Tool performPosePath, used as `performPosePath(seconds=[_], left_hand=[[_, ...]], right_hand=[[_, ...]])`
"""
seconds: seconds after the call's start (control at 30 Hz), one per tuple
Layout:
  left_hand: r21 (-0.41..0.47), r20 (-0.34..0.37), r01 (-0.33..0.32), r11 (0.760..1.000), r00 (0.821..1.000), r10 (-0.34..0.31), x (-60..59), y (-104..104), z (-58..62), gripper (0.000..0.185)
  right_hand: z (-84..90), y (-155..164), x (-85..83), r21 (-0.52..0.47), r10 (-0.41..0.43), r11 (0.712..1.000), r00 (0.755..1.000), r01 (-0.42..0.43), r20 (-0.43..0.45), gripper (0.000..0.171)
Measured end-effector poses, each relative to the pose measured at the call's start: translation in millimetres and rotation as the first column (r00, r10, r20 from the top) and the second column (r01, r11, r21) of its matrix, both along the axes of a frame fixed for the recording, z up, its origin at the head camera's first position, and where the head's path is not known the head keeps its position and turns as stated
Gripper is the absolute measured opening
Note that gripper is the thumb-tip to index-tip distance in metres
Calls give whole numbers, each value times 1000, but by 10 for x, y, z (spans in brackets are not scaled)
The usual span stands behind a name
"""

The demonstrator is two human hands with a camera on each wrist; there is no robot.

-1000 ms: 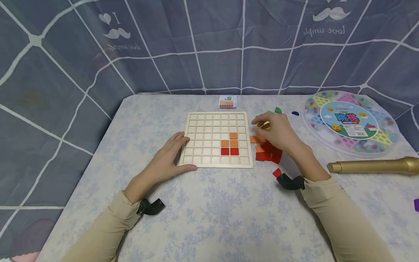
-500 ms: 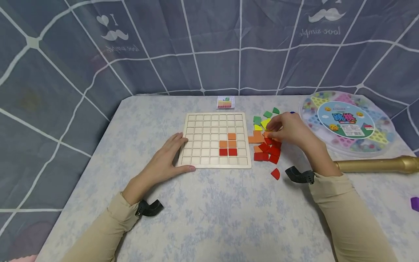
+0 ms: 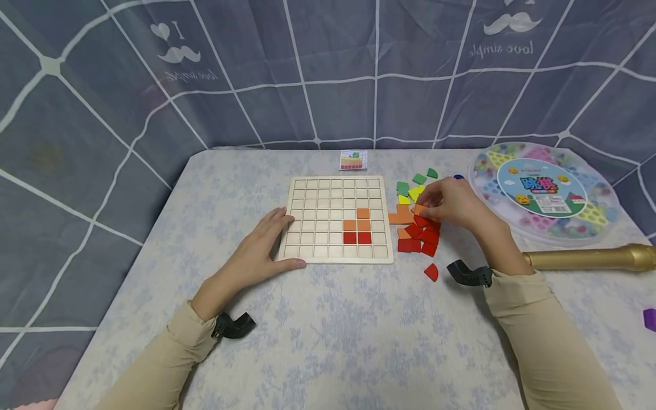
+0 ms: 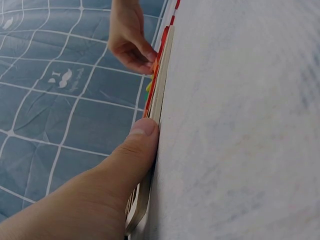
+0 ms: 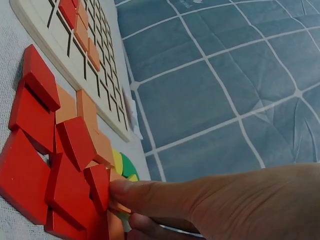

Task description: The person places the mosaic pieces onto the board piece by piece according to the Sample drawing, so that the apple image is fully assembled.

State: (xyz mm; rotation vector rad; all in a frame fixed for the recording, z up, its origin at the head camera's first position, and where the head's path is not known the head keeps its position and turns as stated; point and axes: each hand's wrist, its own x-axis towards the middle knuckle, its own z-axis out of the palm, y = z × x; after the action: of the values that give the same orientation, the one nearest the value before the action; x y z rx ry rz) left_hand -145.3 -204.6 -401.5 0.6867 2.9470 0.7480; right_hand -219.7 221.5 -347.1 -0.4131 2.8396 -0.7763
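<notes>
A pale wooden grid board (image 3: 320,226) lies on the table, with several orange and red square tiles set in its cells. My left hand (image 3: 256,246) rests at its near left corner, fingers straight along the left side and thumb on the near edge; in the left wrist view the thumb (image 4: 127,155) presses the rim. Right of the board, my right hand (image 3: 453,205) pinches an orange tile (image 3: 419,210) at the pile; its other fingertips are partly hidden. Red tiles (image 3: 429,234) overlap below the hand, beside orange tiles (image 3: 402,214) touching the board's side.
Yellow tiles (image 3: 416,192) and green tiles (image 3: 402,188) lie behind the pile; one red quarter-round tile (image 3: 431,272) lies nearer. A small picture card (image 3: 353,160) is beyond the board. A round game box (image 3: 545,193) and a gold rod (image 3: 589,259) lie to the right.
My right hand has moved slightly right and toward me, from over the yellow tiles to an orange tile, which it now pinches. The left hand stays at the board.
</notes>
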Motion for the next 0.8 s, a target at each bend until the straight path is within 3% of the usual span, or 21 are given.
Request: performPosePath(seconds=[0.5,0.8], left_hand=[[5,7,-6,1000,1000,6,30,-3,-8,105],[12,0,-3,1000,1000,3,12,-5,11,105]], right_hand=[[36,-1,46,-81,-47,996,999,47,9,19],[36,-361,142,-227,-66,973,991,40,-112,11]])
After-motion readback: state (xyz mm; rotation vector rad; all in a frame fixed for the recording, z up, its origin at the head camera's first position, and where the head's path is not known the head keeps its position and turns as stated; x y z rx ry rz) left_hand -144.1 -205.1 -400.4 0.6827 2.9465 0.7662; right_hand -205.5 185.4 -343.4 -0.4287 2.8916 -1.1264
